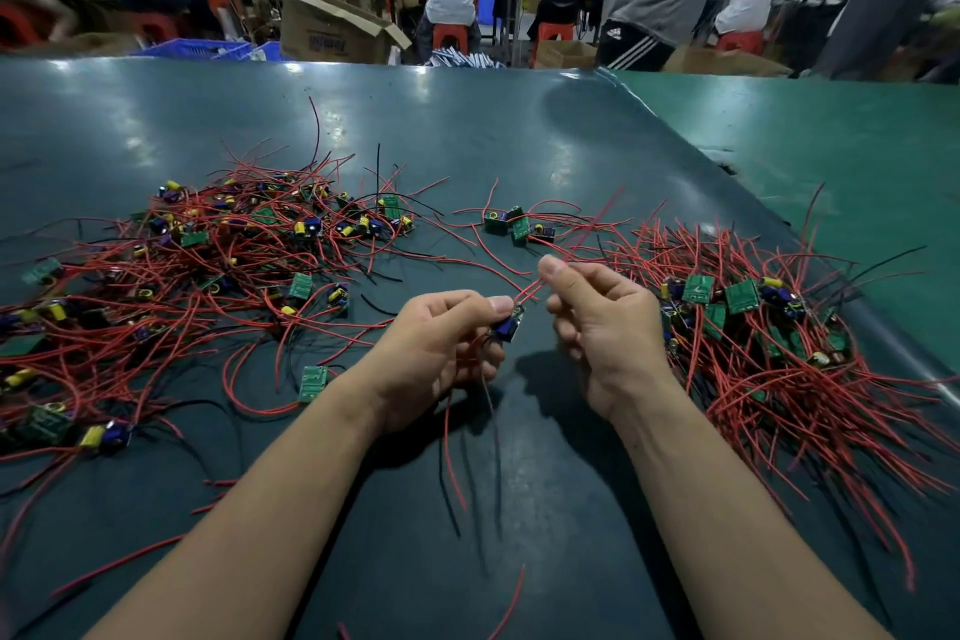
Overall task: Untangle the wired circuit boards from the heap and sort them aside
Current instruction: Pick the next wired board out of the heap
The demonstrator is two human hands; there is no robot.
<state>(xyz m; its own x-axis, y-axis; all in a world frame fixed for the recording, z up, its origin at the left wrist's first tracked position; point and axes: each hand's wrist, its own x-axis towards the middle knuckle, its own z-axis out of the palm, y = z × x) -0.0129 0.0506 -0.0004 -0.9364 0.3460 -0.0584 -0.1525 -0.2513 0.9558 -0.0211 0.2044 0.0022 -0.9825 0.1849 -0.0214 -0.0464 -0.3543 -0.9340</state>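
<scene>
- The left hand [441, 343] pinches a small circuit board [508, 327] between thumb and curled fingers; the board carries a blue component and sits just off the thumb tip, lifted above the table.
- The right hand [597, 322], close beside the left, pinches the board's red wires [527, 291] between thumb and forefinger, just above the board.
- More of its leads, red and black [452, 442], hang below the left hand toward the table.
- To do this step well, I judge the right hand should draw the leads straight out along their length while the left holds the board steady by its edges, never tugging at the solder joints.
- Left of the left hand lies the tangled heap [218, 255]: thin, springy red and black wires looped over flat green boards with yellow and blue cylindrical parts.
- Right of the right hand lies the sorted pile [753, 327], its boards clustered and its wires fanning outward.
- Beyond both hands sits a small cluster of boards [517, 226].
- Everything rests on a smooth, glossy dark-green table [467, 130].
</scene>
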